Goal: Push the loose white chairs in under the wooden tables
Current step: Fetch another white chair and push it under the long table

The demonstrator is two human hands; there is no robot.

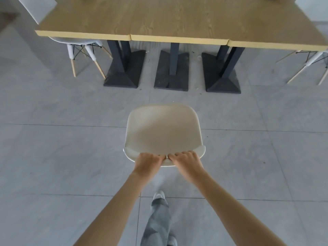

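white chair (163, 128), wood-grain tables (159, 16), grey floor (53, 157)

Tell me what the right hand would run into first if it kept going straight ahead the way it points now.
The right hand already grips the white chair backrest. Straight ahead lies open floor, then probably the middle table's dark base under the wooden table; depth is unclear.

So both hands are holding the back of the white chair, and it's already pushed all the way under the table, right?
Not quite. Both hands, left and right, do hold the chair by its back, but it isn't under the table yet. The head view shows it standing out on the open floor, with bare tiles between it and the table's dark bases.
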